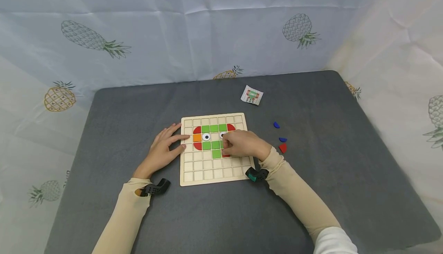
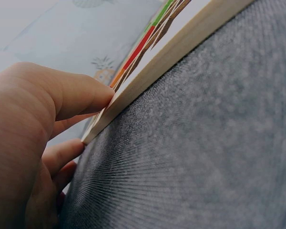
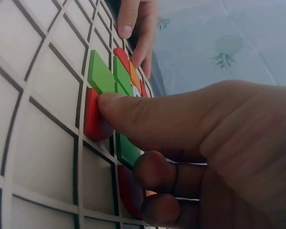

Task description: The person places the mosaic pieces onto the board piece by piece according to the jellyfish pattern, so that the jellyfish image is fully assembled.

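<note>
A square wooden grid board [image 1: 197, 177] lies on the table, with green tiles [image 1: 216, 154], red rounded tiles [image 1: 197, 146], an orange tile [image 1: 197, 137] and eye tiles [image 1: 206, 137] set in its cells. My left hand [image 1: 164, 149] rests at the board's left edge, fingers spread; in the left wrist view its thumb touches the wooden rim. Over the right half of the pattern, my right hand [image 1: 246, 144] pinches a red tile [image 3: 91, 117] beside the lowest green tile. Its thumb lies on that tile in the right wrist view; the index fingertip is hidden.
Right of the board lie two blue half-round pieces [image 1: 282, 139] and a red piece [image 1: 283, 147]. A small printed pattern card [image 1: 252, 95] sits behind the board on the grey table [image 1: 138, 104]. A pineapple-print curtain [image 1: 187, 34] hangs behind.
</note>
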A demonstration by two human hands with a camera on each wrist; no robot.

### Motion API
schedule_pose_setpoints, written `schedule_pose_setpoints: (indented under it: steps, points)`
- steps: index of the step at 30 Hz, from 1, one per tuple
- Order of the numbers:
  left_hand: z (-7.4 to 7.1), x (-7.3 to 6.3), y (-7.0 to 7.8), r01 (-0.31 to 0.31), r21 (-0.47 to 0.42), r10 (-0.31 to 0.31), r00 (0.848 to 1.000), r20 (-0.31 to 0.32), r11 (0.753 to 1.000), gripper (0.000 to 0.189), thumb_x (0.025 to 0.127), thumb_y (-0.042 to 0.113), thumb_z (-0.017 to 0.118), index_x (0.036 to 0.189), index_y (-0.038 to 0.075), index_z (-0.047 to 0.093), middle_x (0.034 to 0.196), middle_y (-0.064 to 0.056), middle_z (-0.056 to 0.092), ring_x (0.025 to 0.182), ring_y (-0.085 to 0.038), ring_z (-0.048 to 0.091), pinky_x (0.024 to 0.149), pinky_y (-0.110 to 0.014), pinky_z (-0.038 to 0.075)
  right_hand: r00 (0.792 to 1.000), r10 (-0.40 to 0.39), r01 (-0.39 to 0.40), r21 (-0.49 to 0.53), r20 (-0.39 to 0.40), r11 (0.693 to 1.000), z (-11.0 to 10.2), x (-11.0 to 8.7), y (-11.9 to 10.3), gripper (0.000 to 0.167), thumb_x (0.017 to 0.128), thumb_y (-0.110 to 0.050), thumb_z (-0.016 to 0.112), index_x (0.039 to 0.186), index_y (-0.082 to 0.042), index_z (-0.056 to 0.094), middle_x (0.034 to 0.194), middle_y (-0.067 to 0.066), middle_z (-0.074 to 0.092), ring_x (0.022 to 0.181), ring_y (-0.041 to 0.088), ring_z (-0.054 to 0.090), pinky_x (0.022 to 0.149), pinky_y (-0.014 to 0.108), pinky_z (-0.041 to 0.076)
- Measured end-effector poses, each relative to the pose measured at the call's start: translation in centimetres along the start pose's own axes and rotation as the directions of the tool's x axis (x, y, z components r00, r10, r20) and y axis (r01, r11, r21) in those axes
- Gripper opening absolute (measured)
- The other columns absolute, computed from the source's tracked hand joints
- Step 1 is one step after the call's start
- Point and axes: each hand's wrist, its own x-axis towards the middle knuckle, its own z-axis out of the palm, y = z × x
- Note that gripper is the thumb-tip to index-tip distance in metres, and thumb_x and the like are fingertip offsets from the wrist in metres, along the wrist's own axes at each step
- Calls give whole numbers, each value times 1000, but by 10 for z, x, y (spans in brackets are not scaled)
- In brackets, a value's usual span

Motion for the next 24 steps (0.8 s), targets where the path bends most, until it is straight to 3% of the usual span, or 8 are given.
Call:
schedule_pose_setpoints:
  steps: [7, 12, 24]
  points:
    - [0, 0, 1, 0, 2, 0, 1000, 1, 1000, 38, 97, 21, 67, 135, 18, 67, 168, -7, 29, 159, -31, 17, 129, -57, 6, 1000, 4, -4, -25, -6, 1000, -1, -2, -3, 22, 93, -36, 74, 79, -24, 61, 72, -9, 59, 61, 10, 51, 52, 27, 35]
    - [0, 1, 0, 2, 0, -2, 1000, 7, 1000, 38, 97, 21, 67, 135, 19, 67, 168, -7, 29, 159, -30, 16, 128, -58, 6, 1000, -11, 11, 44, -4, 999, -8, -6, -1, 22, 94, -44, 71, 86, -24, 64, 68, -8, 57, 59, 10, 51, 51, 26, 36]
    - [1, 1, -2, 5, 10, -5, 1000, 4, 1000, 38, 97, 22, 68, 135, 19, 67, 168, -6, 29, 159, -30, 16, 128, -58, 7, 981, 11, 29, 204, -192, 979, -50, -36, 25, 17, 102, -32, 63, 107, -17, 69, 87, 3, 69, 71, 15, 56, 64, 30, 48]
